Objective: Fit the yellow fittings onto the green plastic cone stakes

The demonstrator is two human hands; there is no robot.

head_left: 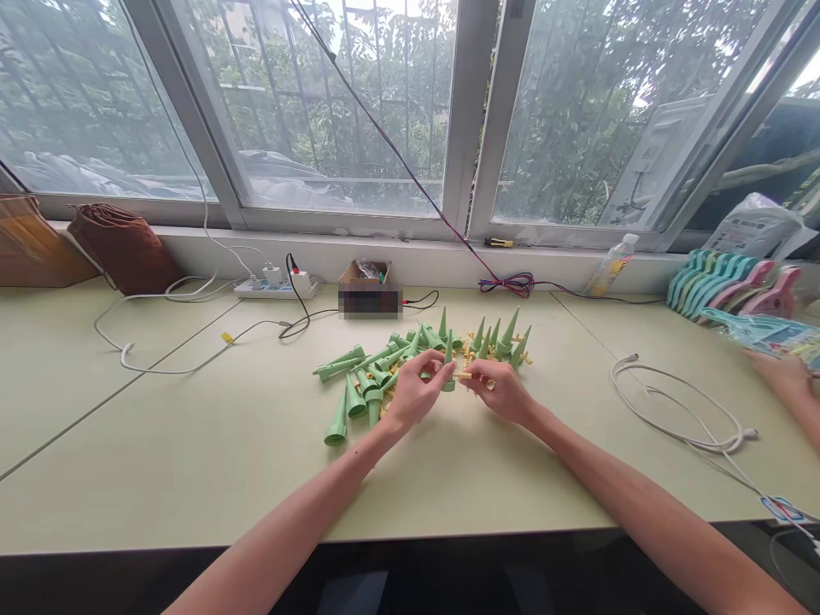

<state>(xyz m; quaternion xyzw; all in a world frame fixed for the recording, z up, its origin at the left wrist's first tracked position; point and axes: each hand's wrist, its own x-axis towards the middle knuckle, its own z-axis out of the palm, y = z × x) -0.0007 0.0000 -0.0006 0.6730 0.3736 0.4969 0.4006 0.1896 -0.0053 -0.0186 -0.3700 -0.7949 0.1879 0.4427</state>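
Note:
My left hand (418,391) is closed round a green plastic cone spike (449,345), which points upward with its wide end down. Between the fingertips of my right hand (500,391) is a small yellow plastic valve piece (462,376). It meets the side of the green spike; whether it sits inside it I cannot tell. To the left lies a heap of loose green cone spikes (356,401), with yellow pieces among them. Behind my right hand stand several upright green spikes (508,333) with yellow pieces (526,357) at their sides.
A small cardboard box (365,273) and a white power strip (256,290) sit at the back. Cables (679,440) coil at the right, near a bottle (612,265) and hangers (717,282). Another person's hand (785,376) reaches in there. The table's front edge (448,536) is near me.

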